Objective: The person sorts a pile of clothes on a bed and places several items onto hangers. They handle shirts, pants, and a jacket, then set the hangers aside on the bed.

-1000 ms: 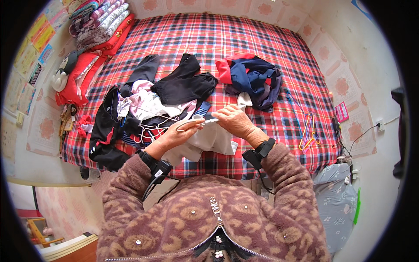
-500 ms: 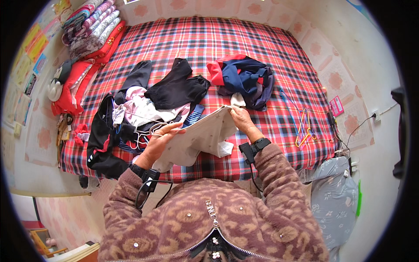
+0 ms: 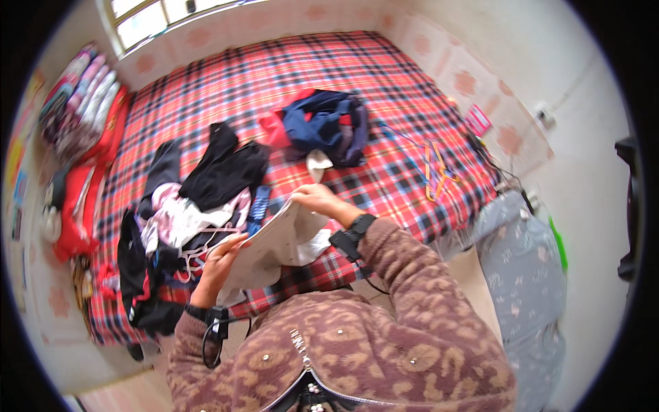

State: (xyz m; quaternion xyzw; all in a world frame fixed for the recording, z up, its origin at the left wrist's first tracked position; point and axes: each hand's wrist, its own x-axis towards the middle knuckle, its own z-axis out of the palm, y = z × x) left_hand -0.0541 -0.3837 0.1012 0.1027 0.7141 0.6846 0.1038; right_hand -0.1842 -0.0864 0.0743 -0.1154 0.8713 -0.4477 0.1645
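A pale grey garment with small darker marks is stretched between my hands, its lower part drooping over the bed's near edge. My left hand is closed on its left end, while my right hand pinches the upper right corner. Beside my left hand lies a loose pile: a pink and white garment, black clothing and a black jacket-like piece. A crumpled navy and red garment rests beyond my right hand, with a small white cloth piece at its near side.
The bed carries a red plaid sheet. Yellow and orange hangers lie on its right side. Folded bedding is stacked at the far left. A grey cloth-covered shape stands right of the bed. A window appears at the upper left.
The view has turned to the right and tilted, bringing the window in. Both hands still hold the pale grey garment stretched. The clothes on the bed look unmoved.
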